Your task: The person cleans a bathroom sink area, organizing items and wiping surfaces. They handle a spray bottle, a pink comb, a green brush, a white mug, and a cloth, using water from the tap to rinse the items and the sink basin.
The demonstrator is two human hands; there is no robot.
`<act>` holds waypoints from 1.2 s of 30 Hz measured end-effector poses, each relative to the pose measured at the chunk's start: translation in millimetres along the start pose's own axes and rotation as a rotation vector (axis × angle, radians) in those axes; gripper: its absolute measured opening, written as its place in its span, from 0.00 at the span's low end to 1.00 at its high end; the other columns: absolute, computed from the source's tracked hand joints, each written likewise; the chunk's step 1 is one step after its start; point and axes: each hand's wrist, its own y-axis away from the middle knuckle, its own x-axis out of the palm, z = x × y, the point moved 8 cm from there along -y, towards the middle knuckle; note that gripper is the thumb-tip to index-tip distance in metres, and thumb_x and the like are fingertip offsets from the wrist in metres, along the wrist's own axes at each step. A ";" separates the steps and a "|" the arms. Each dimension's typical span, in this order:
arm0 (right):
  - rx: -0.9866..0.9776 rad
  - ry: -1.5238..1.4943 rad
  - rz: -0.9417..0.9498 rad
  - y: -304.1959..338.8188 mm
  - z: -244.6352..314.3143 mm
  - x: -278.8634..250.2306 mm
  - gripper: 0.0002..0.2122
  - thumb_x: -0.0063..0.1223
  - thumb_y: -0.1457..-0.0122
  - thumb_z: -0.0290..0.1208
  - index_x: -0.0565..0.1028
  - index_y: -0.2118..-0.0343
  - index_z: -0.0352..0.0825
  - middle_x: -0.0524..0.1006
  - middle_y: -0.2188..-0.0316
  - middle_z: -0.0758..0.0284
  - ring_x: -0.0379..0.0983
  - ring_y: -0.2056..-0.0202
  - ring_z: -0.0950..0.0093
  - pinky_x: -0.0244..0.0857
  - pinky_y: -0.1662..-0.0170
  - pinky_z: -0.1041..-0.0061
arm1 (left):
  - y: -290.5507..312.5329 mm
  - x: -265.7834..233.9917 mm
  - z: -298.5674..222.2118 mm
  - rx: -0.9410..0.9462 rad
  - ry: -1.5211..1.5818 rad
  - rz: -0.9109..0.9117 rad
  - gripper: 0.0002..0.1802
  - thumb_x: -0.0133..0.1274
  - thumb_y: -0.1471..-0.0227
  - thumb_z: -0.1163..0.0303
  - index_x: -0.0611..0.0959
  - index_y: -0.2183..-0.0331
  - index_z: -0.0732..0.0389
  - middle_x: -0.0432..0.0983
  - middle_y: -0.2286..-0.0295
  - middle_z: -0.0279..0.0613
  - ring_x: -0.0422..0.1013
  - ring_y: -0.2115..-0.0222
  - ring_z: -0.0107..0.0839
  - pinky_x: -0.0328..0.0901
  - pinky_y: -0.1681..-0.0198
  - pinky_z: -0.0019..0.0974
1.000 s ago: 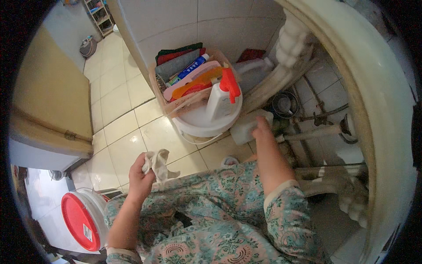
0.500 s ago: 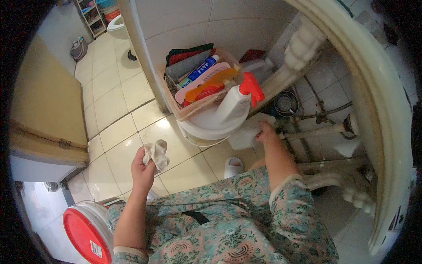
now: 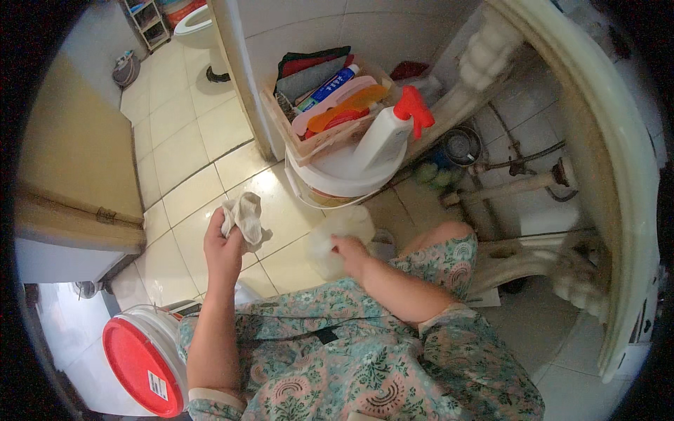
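My left hand (image 3: 225,245) is closed on a crumpled off-white cloth (image 3: 243,216), held above the tiled floor. My right hand (image 3: 353,257) grips the edge of a pale, translucent plastic thing (image 3: 358,226) in front of my lap; its exact kind is unclear. Beyond it stands a white lidded bucket (image 3: 330,179), apart from both hands. On the bucket's lid rest a white spray bottle (image 3: 382,137) with a red trigger head and a pinkish plastic basket (image 3: 319,144). The basket holds cloths, a blue tube (image 3: 333,85), a pink comb-like piece and an orange comb-like piece.
A washbasin rim (image 3: 649,189) curves along the right, with pipes (image 3: 523,189) below it. A metal can-like thing (image 3: 461,145) and something yellow-green stand near the pipes. A red-lidded bucket (image 3: 137,365) is at lower left. A yellowish door (image 3: 81,140) stands at left, a toilet (image 3: 196,28) far off.
My right hand has brought the translucent plastic thing leftward and nearer from beside the pipes, uncovering something yellow-green there. My left hand still holds the cloth, slightly higher.
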 end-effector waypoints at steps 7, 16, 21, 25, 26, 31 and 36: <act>0.023 0.428 0.123 -53.0 -84.6 66.2 0.10 0.53 0.48 0.32 0.72 0.69 0.29 0.73 0.74 0.65 0.68 0.73 0.74 0.62 0.70 0.72 | 6.9 -7.8 -4.9 -0.043 0.115 -0.046 0.13 0.46 0.52 0.75 0.74 0.61 0.63 0.72 0.68 0.33 0.67 0.68 0.19 0.63 0.66 0.24; -0.250 1.040 0.196 -87.4 -48.8 140.9 0.13 0.54 0.51 0.34 0.73 0.64 0.34 0.75 0.73 0.64 0.71 0.70 0.72 0.64 0.65 0.72 | 5.7 -25.9 15.1 -0.183 0.295 -0.103 0.20 0.44 0.52 0.73 0.71 0.55 0.63 0.72 0.64 0.36 0.67 0.64 0.24 0.62 0.60 0.26; -0.256 0.962 0.227 -89.1 -41.4 145.8 0.19 0.56 0.54 0.39 0.71 0.59 0.37 0.74 0.64 0.61 0.69 0.61 0.65 0.62 0.57 0.69 | 5.7 -24.2 20.6 -0.219 0.351 -0.128 0.19 0.44 0.51 0.73 0.71 0.55 0.63 0.70 0.62 0.35 0.66 0.62 0.24 0.61 0.58 0.28; -0.396 0.887 0.028 -46.6 -11.3 131.4 0.21 0.48 0.46 0.42 0.64 0.51 0.40 0.66 0.53 0.66 0.63 0.53 0.68 0.60 0.54 0.70 | 3.0 -25.9 35.5 -0.192 0.079 -0.099 0.19 0.44 0.50 0.73 0.70 0.54 0.61 0.71 0.62 0.38 0.68 0.63 0.27 0.63 0.61 0.32; -0.268 0.573 0.199 -27.6 -6.1 132.9 0.20 0.45 0.44 0.43 0.63 0.50 0.41 0.65 0.52 0.68 0.61 0.52 0.69 0.59 0.53 0.71 | 5.3 -20.1 29.3 -0.143 -0.097 -0.054 0.19 0.44 0.51 0.73 0.69 0.54 0.61 0.70 0.63 0.40 0.69 0.64 0.30 0.64 0.62 0.33; 0.151 -0.114 0.595 38.1 13.0 133.4 0.16 0.36 0.38 0.43 0.64 0.51 0.43 0.67 0.56 0.71 0.62 0.53 0.76 0.60 0.53 0.73 | 28.7 14.5 38.6 -0.142 -0.696 0.240 0.25 0.46 0.55 0.68 0.69 0.51 0.52 0.72 0.64 0.54 0.70 0.64 0.50 0.64 0.60 0.44; 0.018 -0.037 0.574 40.3 30.5 111.9 0.15 0.39 0.39 0.40 0.65 0.53 0.40 0.70 0.59 0.71 0.67 0.58 0.76 0.63 0.56 0.74 | 34.5 47.8 35.9 0.297 -0.673 0.342 0.26 0.44 0.55 0.68 0.69 0.50 0.60 0.73 0.65 0.57 0.68 0.64 0.50 0.63 0.59 0.41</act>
